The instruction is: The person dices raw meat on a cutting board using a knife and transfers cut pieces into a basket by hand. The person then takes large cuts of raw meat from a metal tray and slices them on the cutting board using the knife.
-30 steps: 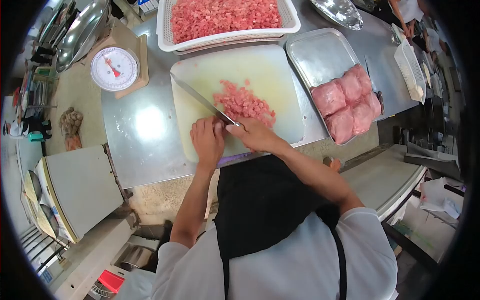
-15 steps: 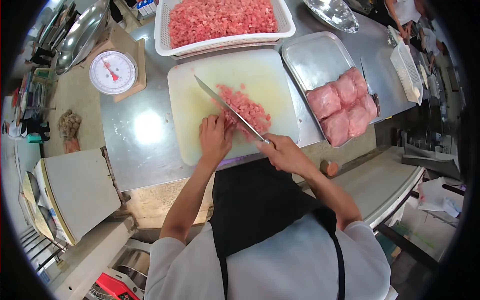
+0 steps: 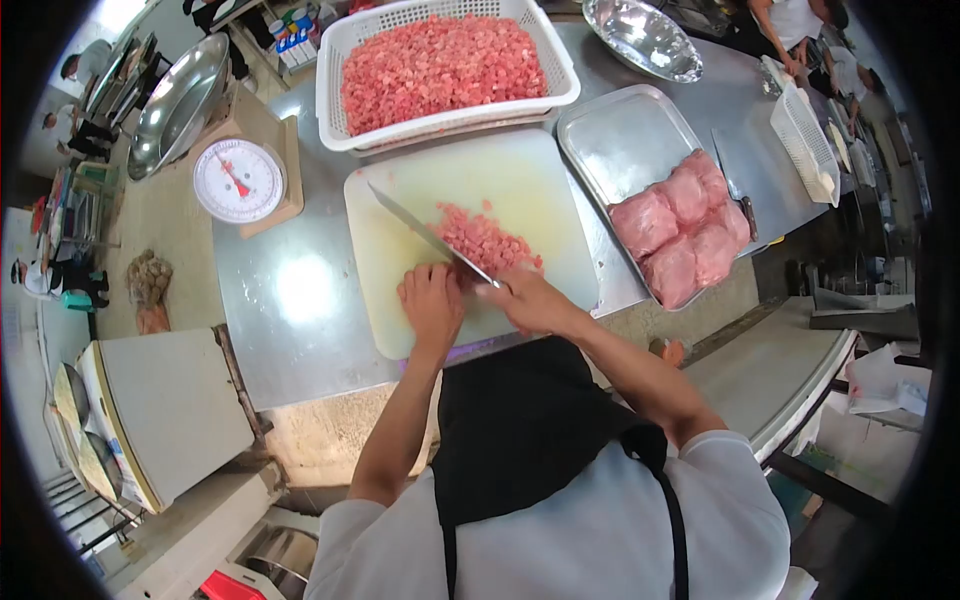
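My right hand (image 3: 530, 300) is wrapped round the handle of a long knife (image 3: 420, 227), whose blade points to the upper left over the cutting board (image 3: 390, 290). Beside the blade, my left hand (image 3: 433, 300) rests on the board with curled fingers. They press on meat that is mostly hidden under them and the knife. Diced pink meat (image 3: 485, 238) lies in a loose pile just beyond the blade. A white basket (image 3: 450, 128) full of diced meat stands behind the board. Several large raw pieces (image 3: 690, 225) fill the near end of a metal tray (image 3: 625, 130) on the right.
A dial scale (image 3: 238, 180) with a metal pan (image 3: 180, 105) stands at the left. Another knife (image 3: 735, 190) lies right of the tray. A metal bowl (image 3: 645, 38) and a white basket (image 3: 805, 140) are farther back. Other people (image 3: 800, 30) stand at the upper right.
Since half a second ago, my right hand and the knife have shifted slightly left, and the handle is nearer my left hand. The camera view has tilted, showing more of the far side.
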`<state>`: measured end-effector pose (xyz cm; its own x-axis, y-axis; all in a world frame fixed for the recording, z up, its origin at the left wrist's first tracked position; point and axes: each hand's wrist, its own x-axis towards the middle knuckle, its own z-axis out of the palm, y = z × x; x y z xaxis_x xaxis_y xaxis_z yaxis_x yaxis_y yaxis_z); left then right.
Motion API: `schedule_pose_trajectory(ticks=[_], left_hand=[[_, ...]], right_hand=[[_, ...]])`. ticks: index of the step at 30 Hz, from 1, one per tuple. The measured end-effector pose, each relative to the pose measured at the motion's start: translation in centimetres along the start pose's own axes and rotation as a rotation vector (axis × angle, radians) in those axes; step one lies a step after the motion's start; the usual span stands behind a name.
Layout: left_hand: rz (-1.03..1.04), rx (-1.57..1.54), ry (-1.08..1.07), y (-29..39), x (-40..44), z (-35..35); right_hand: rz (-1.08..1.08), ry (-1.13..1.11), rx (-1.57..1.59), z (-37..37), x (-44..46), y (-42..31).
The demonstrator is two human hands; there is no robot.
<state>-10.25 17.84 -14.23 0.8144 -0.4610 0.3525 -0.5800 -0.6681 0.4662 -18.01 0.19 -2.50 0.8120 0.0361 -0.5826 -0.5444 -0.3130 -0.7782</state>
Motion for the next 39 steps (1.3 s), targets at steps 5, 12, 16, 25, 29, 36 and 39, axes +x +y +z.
schedule_pose_trajectory(ticks=[5,12,16,25,29,36,39], left_hand=[[-0.076,-0.055,-0.034,-0.2,-0.6,-0.6],[-0.027,-0.076,-0.063,-0.3,-0.8,-1.4],[-0.059,-0.212,-0.037,-0.7,-0.4,-2.4],[-0.051,-0.159,-0.077,-1.2,-1.1,-2.3],[-0.082,-0.288,-0.106,-1.6,-1.2,-2.9],[0.004,-0.143,-0.037,-1.9,-1.4,-2.2],[-0.029,-0.162,-0.06,-1.6,-1.6,-3.4]], right_hand=[[0.025,0.013,-0.055,0.0,-3.2,-0.4],[-0.106,0.062,-0.089,1.1,1.9,0.6],[0.119,-0.036,-0.118,-0.7,-2.7,-2.6],[-0.261,0.079,-0.109,2.0,3.3,1.9],[0.012,-0.034,-0.065,0.7,-1.8,-1.3],[-0.043,-0.018,-0.045,2.4,2.7,0.3],[0.059,-0.092,-0.027,1.1,-0.6,-2.7]])
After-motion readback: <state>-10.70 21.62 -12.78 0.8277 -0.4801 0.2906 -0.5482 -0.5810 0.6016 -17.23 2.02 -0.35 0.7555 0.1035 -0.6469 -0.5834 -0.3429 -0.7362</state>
